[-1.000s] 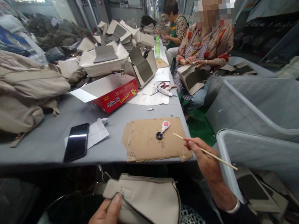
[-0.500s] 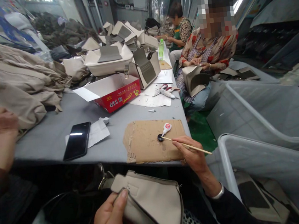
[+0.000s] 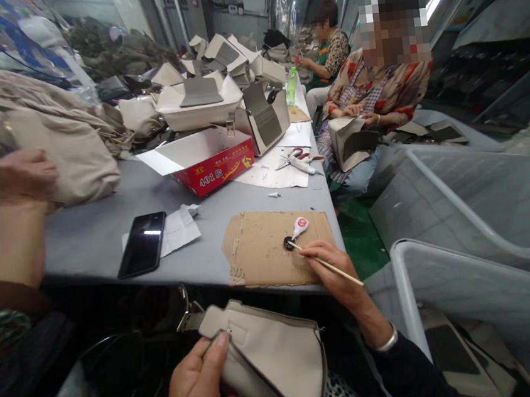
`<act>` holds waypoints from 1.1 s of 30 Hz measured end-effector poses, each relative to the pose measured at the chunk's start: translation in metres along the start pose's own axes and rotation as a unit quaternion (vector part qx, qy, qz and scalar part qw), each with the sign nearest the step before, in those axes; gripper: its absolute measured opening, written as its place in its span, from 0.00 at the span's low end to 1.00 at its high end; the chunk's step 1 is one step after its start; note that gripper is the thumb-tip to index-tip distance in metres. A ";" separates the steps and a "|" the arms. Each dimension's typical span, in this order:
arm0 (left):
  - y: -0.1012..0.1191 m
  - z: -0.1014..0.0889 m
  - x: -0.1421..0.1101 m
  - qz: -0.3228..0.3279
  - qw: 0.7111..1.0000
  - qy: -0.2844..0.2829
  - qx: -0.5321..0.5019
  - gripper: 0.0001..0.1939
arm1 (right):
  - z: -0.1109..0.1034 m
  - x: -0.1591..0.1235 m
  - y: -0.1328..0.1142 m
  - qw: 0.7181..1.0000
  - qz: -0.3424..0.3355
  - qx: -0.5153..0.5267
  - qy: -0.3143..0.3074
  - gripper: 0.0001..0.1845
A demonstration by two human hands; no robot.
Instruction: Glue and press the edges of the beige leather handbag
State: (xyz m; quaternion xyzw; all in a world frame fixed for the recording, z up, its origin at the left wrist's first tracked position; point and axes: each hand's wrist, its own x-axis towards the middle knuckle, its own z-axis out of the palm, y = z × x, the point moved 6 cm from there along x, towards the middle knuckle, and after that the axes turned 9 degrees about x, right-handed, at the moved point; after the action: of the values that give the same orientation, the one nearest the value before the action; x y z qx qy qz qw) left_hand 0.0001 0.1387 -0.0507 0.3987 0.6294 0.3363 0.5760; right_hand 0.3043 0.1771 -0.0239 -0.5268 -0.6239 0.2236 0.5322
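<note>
Around us a crowded workshop reaches back, its grey desk (image 3: 93, 232) heaped at twelve o'clock with pale bag bodies (image 3: 190, 116). Taking the beige bag (image 3: 281, 354) at our lap as the clock's centre, we see a cardboard sheet (image 3: 261, 249) towards twelve, a black phone (image 3: 141, 244) at ten, a red glue carton (image 3: 217, 169) between eleven and twelve, and a grey tub (image 3: 401, 285) at three. A co-worker's hand (image 3: 26, 176) is at ten, against a beige bundle (image 3: 76, 158).

Our left grip (image 3: 194, 379) clasps the bag's left edge, thumb on top; a metal buckle (image 3: 182, 322) juts out at ten o'clock. Our right grip (image 3: 334, 279) pinches a thin wooden stick (image 3: 350, 276), its tip at a small black cap (image 3: 287, 243) on the cardboard. Between one and two o'clock of the cap lies a white squeeze bottle (image 3: 301, 225).

We judge the bag largely assembled: its panels look joined and the buckle attached. With the stick apart from it, nothing touches the bag's dark edges at this instant; whether those are finished, or the tip is coated, we cannot tell.
</note>
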 end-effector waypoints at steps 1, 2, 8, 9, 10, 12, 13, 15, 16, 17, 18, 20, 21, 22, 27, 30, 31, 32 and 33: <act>0.000 0.000 0.000 0.001 1.000 0.001 -0.001 0.26 | 0.000 0.000 -0.001 1.000 -0.003 0.001 -0.008 0.11; 0.001 0.000 0.001 0.003 1.000 0.001 -0.001 0.27 | 0.000 0.000 -0.001 1.000 -0.003 0.002 -0.013 0.11; 0.001 0.004 0.002 0.029 0.999 -0.017 0.010 0.25 | -0.008 0.001 0.003 0.996 0.057 -0.023 0.057 0.09; 0.002 0.005 0.002 0.034 0.999 -0.019 0.009 0.25 | -0.008 0.000 0.005 0.995 0.066 -0.026 0.070 0.09; 0.002 0.005 0.001 0.038 0.999 -0.023 0.009 0.25 | -0.009 0.000 0.007 0.994 0.074 -0.026 0.079 0.10; 0.004 0.006 0.000 0.044 0.999 -0.028 0.010 0.24 | -0.009 -0.002 0.010 0.991 0.089 -0.023 0.097 0.11; 0.005 0.007 -0.001 0.048 0.998 -0.029 0.011 0.23 | -0.009 -0.003 0.012 0.989 0.098 -0.020 0.107 0.12; 0.006 0.008 -0.002 0.056 0.998 -0.035 0.012 0.23 | -0.011 -0.005 0.015 0.984 0.121 -0.015 0.132 0.15; 0.007 0.008 -0.002 0.060 0.997 -0.040 0.010 0.22 | -0.012 -0.005 0.017 0.981 0.135 -0.016 0.140 0.16; 0.006 0.009 -0.002 0.063 0.997 -0.047 0.008 0.22 | -0.014 -0.006 0.018 0.978 0.147 -0.020 0.148 0.16; 0.006 0.009 -0.002 0.064 0.996 -0.054 0.006 0.21 | -0.015 -0.006 0.019 0.975 0.156 -0.024 0.155 0.16; 0.004 0.009 -0.002 0.065 0.996 -0.068 0.001 0.20 | -0.017 -0.006 0.021 0.973 0.163 -0.025 0.164 0.16; 0.003 0.009 -0.002 0.065 0.995 -0.072 -0.001 0.20 | -0.017 -0.006 0.020 0.973 0.158 -0.021 0.169 0.16; 0.003 0.009 -0.002 0.065 0.995 -0.075 -0.002 0.20 | -0.018 -0.007 0.019 0.973 0.150 -0.016 0.175 0.16; 0.004 0.005 -0.003 0.066 0.995 -0.078 0.001 0.20 | -0.019 -0.019 -0.001 0.975 0.088 0.000 0.202 0.10; 0.003 0.003 -0.005 0.064 0.994 -0.089 0.001 0.20 | -0.006 -0.026 -0.010 0.966 0.130 0.131 0.182 0.07; 0.003 0.002 -0.006 0.063 0.993 -0.097 0.001 0.20 | 0.004 -0.028 -0.012 0.953 0.164 0.203 0.152 0.06; 0.001 0.002 -0.007 0.062 0.992 -0.107 0.001 0.20 | 0.016 -0.028 -0.015 0.934 0.200 0.276 0.109 0.06; 0.000 0.001 -0.009 0.060 0.991 -0.116 0.000 0.20 | 0.029 -0.029 -0.019 0.910 0.230 0.339 0.060 0.06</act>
State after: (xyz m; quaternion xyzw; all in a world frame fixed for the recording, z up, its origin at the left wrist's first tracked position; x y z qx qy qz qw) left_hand 0.0016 0.1308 -0.0469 0.4725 0.5331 0.3214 0.6239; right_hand 0.2671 0.1529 -0.0303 -0.4563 -0.3388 0.5056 0.6491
